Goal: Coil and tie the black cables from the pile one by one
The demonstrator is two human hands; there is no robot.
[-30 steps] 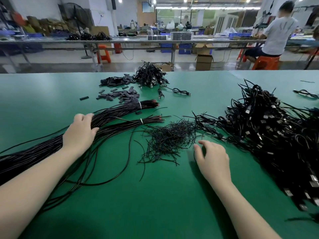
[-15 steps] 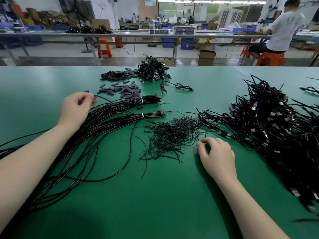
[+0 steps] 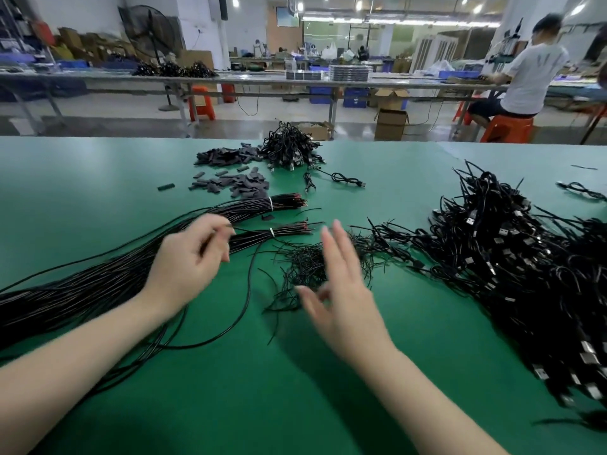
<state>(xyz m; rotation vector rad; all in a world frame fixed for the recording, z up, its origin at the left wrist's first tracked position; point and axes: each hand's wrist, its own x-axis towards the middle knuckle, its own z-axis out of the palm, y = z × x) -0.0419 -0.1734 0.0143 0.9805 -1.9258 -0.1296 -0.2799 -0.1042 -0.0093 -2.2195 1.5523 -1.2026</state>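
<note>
Both hands have lifted off the counter (image 3: pixel 98 178): my left hand (image 3: pixel 187 270) pinches one black cable (image 3: pixel 249 290) off the pile (image 3: pixel 82 290), my right hand (image 3: pixel 341 300) pinches what may be a twist tie from the tie heap (image 3: pixel 308 261), too blurred to tell, and I fear the cable snagging its neighbours.

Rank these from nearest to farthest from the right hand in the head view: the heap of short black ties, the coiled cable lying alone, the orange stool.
From the right hand:
1. Heap of short black ties, directly behind its fingers.
2. Coiled cable, lying alone farther up the table.
3. Orange stool, off the table, far right.
</note>
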